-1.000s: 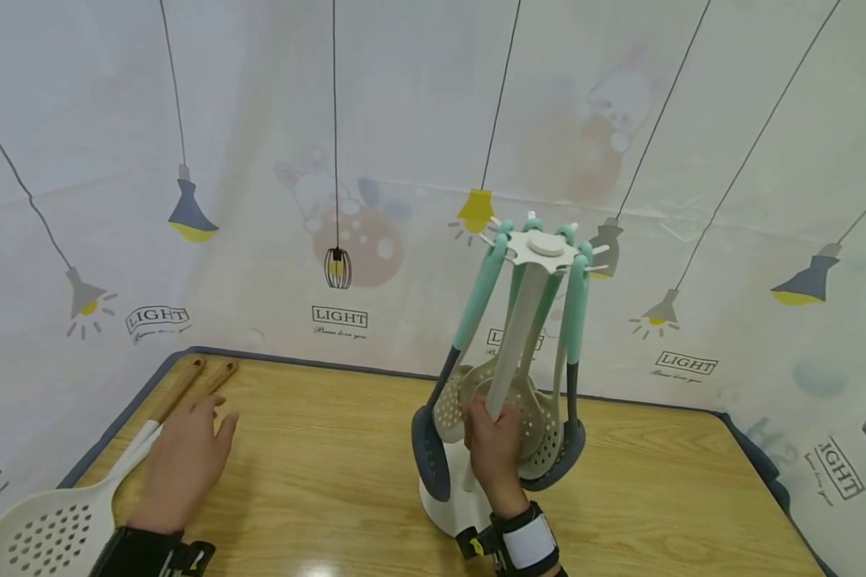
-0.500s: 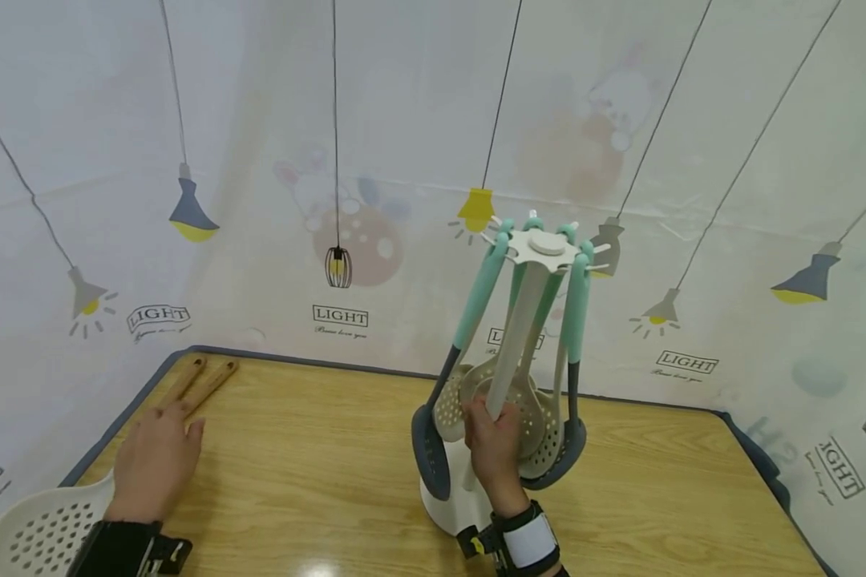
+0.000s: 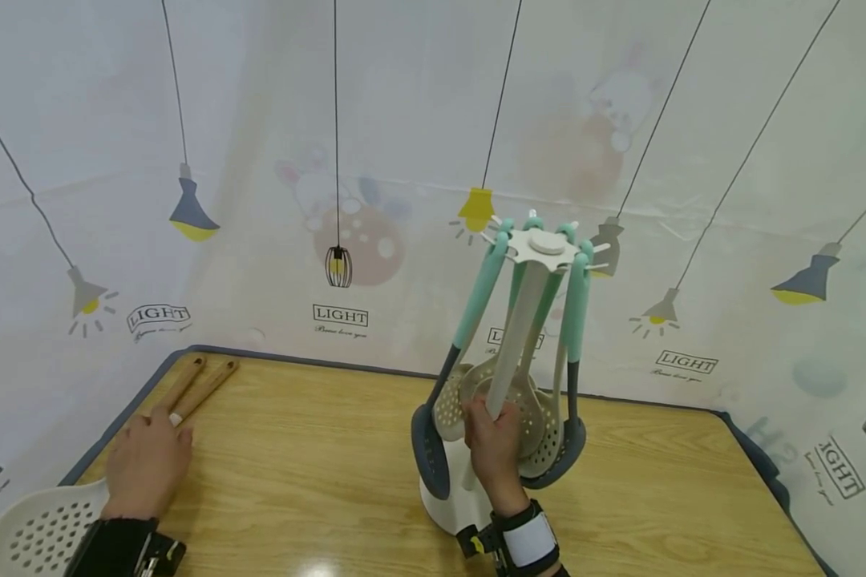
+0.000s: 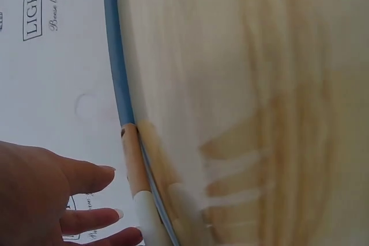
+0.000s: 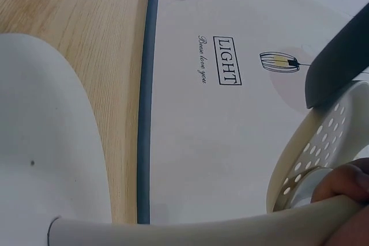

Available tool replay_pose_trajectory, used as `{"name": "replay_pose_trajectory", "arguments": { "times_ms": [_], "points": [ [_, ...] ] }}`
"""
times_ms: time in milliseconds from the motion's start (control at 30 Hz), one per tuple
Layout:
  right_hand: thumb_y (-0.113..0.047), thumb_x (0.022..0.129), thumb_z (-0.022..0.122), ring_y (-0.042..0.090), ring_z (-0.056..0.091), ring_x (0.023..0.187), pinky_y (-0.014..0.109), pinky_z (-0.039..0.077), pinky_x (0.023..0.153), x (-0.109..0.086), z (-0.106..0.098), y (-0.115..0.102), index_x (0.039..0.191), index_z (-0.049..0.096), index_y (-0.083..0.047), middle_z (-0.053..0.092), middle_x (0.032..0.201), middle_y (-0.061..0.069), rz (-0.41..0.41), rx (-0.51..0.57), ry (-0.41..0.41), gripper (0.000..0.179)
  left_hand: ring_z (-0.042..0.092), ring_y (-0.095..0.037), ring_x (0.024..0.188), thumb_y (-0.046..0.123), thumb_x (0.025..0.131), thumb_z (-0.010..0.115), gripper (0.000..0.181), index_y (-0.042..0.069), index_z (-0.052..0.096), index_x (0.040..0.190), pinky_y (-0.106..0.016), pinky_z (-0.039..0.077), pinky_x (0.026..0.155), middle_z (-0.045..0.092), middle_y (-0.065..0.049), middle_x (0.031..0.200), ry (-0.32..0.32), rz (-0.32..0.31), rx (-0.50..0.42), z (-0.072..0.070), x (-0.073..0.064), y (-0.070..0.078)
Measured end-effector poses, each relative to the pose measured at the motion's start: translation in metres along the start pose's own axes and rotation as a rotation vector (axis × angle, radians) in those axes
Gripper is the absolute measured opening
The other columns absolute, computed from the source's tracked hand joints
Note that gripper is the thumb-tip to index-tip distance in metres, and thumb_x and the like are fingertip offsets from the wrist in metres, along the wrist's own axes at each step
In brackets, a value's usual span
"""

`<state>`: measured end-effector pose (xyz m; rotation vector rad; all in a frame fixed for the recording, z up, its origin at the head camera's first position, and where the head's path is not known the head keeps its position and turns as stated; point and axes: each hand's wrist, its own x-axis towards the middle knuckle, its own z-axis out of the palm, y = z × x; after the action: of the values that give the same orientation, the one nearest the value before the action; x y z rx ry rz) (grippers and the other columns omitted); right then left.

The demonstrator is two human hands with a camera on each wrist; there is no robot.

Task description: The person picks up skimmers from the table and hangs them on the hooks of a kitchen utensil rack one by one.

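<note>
My right hand point(image 3: 495, 457) grips the white post point(image 3: 520, 324) of a rotating utensil stand, low down near its round white base point(image 3: 443, 513). From the stand's top point(image 3: 544, 247) hang several utensils with mint-green handles, among them a dark grey ladle point(image 3: 430, 453) and beige perforated skimmers point(image 3: 544, 449). On the left, my left hand point(image 3: 147, 465) lies over the necks of two utensils with wooden handles point(image 3: 205, 390). Its fingers are extended, fingertips right at the white neck point(image 4: 149, 214) in the left wrist view. A white perforated skimmer head point(image 3: 46, 529) shows beside that wrist; the other utensil's head is hidden.
The wood-grain table point(image 3: 317, 465) has a dark blue edge point(image 3: 310, 365). Behind it and at its sides hangs a pale cloth backdrop point(image 3: 418, 104) printed with lamps. A black strap point(image 3: 115, 545) with a camera sits on each wrist.
My left hand has moved left and slightly down from above the wooden handles to the utensils' necks, uncovering more of the handles. My right hand and the stand have stayed in place.
</note>
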<state>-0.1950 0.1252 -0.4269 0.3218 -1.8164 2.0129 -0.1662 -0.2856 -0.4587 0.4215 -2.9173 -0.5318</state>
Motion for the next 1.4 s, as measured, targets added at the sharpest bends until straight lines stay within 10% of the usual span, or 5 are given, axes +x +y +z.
{"name": "replay_pose_trajectory", "arguments": {
  "times_ms": [567, 1400],
  "points": [
    [0.006, 0.089, 0.05, 0.005, 0.026, 0.035, 0.025, 0.02, 0.034, 0.001, 0.001, -0.003, 0.053, 0.032, -0.001, 0.03, 0.042, -0.003, 0.039, 0.014, 0.016, 0.04, 0.044, -0.059, 0.095, 0.016, 0.095, 0.05, 0.038, -0.018, 0.051, 0.113, -0.061, 0.035, 0.078, 0.047, -0.039, 0.102, -0.062, -0.04, 0.074, 0.003, 0.013, -0.013],
    [0.005, 0.089, 0.05, 0.005, 0.027, 0.035, 0.026, 0.02, 0.034, 0.001, 0.001, 0.0, 0.053, 0.033, -0.003, 0.03, 0.042, -0.003, 0.049, -0.001, 0.025, 0.041, 0.05, -0.051, 0.086, 0.015, 0.096, 0.053, 0.031, -0.006, 0.048, 0.119, -0.05, 0.038, 0.061, 0.052, -0.033, 0.095, 0.003, -0.02, -0.023, 0.008, 0.006, -0.014]
  ]
}}
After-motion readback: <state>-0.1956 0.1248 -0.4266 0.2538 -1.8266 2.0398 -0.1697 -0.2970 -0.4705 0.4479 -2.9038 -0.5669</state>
